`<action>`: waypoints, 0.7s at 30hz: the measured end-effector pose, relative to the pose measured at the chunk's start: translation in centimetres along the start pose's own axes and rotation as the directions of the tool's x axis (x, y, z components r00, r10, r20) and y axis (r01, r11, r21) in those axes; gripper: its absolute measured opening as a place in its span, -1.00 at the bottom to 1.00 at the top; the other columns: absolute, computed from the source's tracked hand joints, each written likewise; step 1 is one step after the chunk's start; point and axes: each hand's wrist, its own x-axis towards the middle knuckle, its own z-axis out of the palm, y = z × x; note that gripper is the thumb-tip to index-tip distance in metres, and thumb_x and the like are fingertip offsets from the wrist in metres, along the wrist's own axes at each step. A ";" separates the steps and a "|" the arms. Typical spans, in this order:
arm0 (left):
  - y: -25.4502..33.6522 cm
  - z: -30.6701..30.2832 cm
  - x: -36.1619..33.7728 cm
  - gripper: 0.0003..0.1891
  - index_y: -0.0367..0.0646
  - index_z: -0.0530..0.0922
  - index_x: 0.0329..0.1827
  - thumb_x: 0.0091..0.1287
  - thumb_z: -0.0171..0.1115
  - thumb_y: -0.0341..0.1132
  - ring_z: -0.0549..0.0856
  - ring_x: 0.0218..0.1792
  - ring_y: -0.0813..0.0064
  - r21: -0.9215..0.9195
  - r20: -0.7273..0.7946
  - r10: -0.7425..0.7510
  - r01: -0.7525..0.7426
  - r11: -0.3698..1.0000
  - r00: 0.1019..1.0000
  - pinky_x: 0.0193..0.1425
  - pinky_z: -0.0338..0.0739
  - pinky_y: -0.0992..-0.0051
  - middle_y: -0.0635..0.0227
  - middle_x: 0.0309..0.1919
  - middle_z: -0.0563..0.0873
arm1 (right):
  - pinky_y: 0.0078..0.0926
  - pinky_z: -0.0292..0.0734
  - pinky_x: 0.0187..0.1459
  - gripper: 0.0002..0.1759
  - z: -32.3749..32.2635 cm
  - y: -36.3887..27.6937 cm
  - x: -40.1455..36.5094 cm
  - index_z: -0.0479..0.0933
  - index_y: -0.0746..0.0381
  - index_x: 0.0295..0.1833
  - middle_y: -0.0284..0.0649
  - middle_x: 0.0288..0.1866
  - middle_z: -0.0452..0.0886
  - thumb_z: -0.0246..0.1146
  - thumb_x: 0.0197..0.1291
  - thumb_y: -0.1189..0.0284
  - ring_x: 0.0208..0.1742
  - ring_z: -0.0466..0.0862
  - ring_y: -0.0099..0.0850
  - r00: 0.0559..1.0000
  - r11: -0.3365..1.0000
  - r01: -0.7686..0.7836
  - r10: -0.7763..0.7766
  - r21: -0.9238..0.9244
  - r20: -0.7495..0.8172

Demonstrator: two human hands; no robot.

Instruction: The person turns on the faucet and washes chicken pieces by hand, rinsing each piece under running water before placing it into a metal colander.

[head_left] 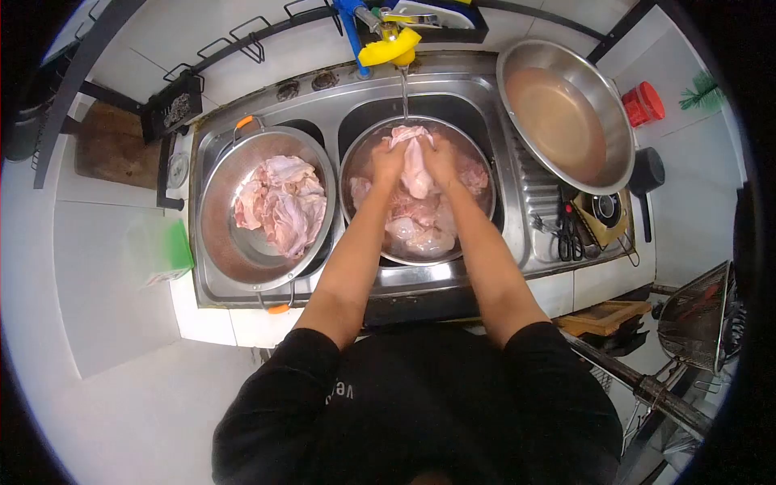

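Chicken piece (pixel 417 166) under the tap (pixel 392 44).
My left hand (pixel 389 162) and right hand (pixel 440 158) clasp it between their fingers, above the middle bowl (pixel 343 190).

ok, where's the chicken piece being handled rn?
Head view, centre: the chicken piece is held between the left hand and right hand over the metal bowl in the right sink basin, directly under the tap's water stream.
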 end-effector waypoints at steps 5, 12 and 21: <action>3.2 -1.6 -0.4 -0.55 -0.32 0.62 -0.24 0.10 0.35 -0.02 0.62 -0.40 0.45 -0.421 0.316 -0.263 0.383 0.822 0.912 -0.33 0.49 0.41 0.22 -0.34 0.69 | -0.52 0.45 -0.10 -0.50 -0.2 0.2 0.9 0.58 0.36 -0.08 -0.15 -0.14 0.64 0.17 0.20 0.10 -0.16 0.58 -0.46 0.938 0.866 -0.340 0.341 0.366 0.066; -0.5 -0.2 1.0 -0.42 -0.34 0.53 0.00 0.21 0.24 0.07 0.63 -0.21 0.38 -0.057 0.162 -0.431 0.445 0.894 0.887 -0.16 0.52 0.38 0.16 -0.12 0.64 | -0.58 0.45 -0.09 -0.59 0.2 1.0 0.6 0.54 0.31 -0.01 -0.25 -0.15 0.64 0.27 0.17 0.22 -0.15 0.57 -0.50 0.980 0.944 0.199 -0.188 0.264 -0.065; 2.7 0.7 -1.2 -0.14 -0.36 0.34 0.24 0.20 0.00 0.33 0.55 0.06 0.22 -0.318 0.131 -0.514 0.527 0.789 0.848 0.18 0.38 0.34 0.07 0.14 0.49 | -0.61 0.44 -0.25 -0.66 -1.2 4.8 0.1 0.60 0.33 -0.11 -0.32 -0.31 0.64 0.26 0.17 0.27 -0.31 0.54 -0.61 0.954 0.919 -0.266 0.208 0.290 0.214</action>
